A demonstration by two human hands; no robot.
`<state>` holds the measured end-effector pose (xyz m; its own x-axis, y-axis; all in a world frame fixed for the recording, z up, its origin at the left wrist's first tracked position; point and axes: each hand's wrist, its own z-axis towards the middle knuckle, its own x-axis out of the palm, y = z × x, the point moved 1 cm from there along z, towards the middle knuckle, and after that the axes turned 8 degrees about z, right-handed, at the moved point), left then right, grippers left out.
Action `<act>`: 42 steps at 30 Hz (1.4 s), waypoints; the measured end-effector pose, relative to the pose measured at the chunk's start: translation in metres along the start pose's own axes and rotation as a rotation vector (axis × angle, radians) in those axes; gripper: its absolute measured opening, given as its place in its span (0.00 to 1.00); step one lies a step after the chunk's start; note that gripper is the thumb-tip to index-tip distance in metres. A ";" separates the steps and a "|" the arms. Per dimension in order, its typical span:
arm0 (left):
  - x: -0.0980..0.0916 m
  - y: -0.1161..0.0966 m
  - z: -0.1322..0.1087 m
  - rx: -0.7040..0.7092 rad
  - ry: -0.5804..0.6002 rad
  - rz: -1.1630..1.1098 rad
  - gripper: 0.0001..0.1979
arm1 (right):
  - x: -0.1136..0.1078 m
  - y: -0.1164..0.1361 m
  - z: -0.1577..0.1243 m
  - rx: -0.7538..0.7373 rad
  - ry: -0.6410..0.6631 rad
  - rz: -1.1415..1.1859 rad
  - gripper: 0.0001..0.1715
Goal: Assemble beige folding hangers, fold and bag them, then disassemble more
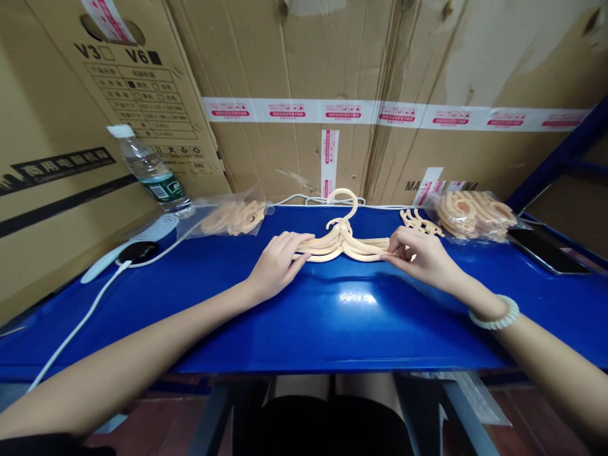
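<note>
Several cream-coloured clothes hangers (342,235) are bunched together above the blue tabletop (332,323), their shoulders lined up and one hook rising at the top. My left hand (279,263) is closed round the left ends, thumb below and fingers above. On the opposite side my right hand (420,256) pinches the right ends between thumb and fingertips; a beaded bracelet circles that wrist. Just behind my right hand lie loose cream hooks (418,221), partly hidden by it. The fingers cover the hangers' outer ends.
Clear bags of cream parts stand at the back left (235,217) and back right (475,215). A phone (546,250) lies at far right. A water bottle (152,171), a pale hairbrush (137,244) and a black charging puck (137,252) with white cable occupy the left. Cardboard boxes (294,63) wall the back.
</note>
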<state>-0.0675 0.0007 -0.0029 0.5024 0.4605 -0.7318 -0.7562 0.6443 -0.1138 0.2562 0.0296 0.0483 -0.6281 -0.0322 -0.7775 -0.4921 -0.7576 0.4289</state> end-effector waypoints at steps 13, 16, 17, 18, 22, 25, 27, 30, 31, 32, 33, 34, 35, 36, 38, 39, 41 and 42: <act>0.003 -0.006 -0.004 0.035 0.121 -0.215 0.11 | -0.056 -0.039 -0.004 0.239 -0.193 0.037 0.18; 0.003 -0.008 -0.004 0.016 0.150 -0.218 0.12 | -0.071 -0.074 -0.011 0.247 -0.227 -0.210 0.14; 0.003 -0.008 -0.004 0.013 0.154 -0.220 0.12 | -0.073 -0.084 -0.013 0.238 -0.193 -0.288 0.13; 0.003 -0.009 -0.005 0.014 0.155 -0.220 0.12 | -0.072 -0.091 -0.014 0.220 -0.146 -0.361 0.13; 0.005 -0.009 -0.007 0.025 0.149 -0.208 0.11 | -0.061 -0.103 -0.012 0.121 0.039 -0.583 0.15; 0.006 -0.009 -0.007 0.035 0.137 -0.205 0.11 | -0.049 -0.101 -0.008 0.112 0.116 -0.699 0.16; 0.006 -0.008 -0.007 0.037 0.135 -0.207 0.11 | -0.043 -0.100 -0.005 0.116 0.135 -0.758 0.15; 0.006 -0.008 -0.007 0.026 0.137 -0.210 0.10 | -0.037 -0.101 -0.002 0.120 0.124 -0.791 0.15; 0.006 -0.008 -0.007 0.022 0.136 -0.212 0.10 | -0.036 -0.102 -0.001 0.123 0.113 -0.784 0.15; 0.006 -0.008 -0.007 0.018 0.135 -0.217 0.10 | -0.036 -0.104 0.000 0.128 0.091 -0.761 0.15; 0.006 -0.008 -0.007 0.015 0.132 -0.222 0.10 | -0.036 -0.106 0.000 0.134 0.064 -0.729 0.14; 0.006 -0.008 -0.007 0.012 0.130 -0.227 0.11 | -0.037 -0.107 0.000 0.138 0.037 -0.698 0.14; 0.005 -0.007 -0.007 0.009 0.127 -0.232 0.11 | -0.038 -0.108 0.000 0.146 -0.009 -0.654 0.14; 0.005 -0.007 -0.006 0.004 0.125 -0.236 0.11 | -0.039 -0.108 0.000 0.158 -0.071 -0.604 0.14; 0.003 -0.008 -0.005 -0.015 0.120 -0.248 0.12 | -0.042 -0.104 -0.002 0.188 -0.216 -0.515 0.13; 0.002 -0.008 -0.004 -0.027 0.118 -0.257 0.12 | -0.043 -0.099 -0.003 0.217 -0.304 -0.441 0.12; 0.000 -0.009 -0.003 -0.053 0.116 -0.278 0.13 | -0.046 -0.087 -0.005 0.304 -0.492 -0.181 0.11; -0.001 -0.009 -0.002 -0.063 0.112 -0.287 0.13 | -0.046 -0.079 -0.006 0.347 -0.567 -0.016 0.10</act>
<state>-0.0614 -0.0067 -0.0026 0.6521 0.1930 -0.7331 -0.6168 0.6974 -0.3650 0.3272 0.0872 0.0477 -0.7921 0.3973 -0.4634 -0.6102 -0.4978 0.6162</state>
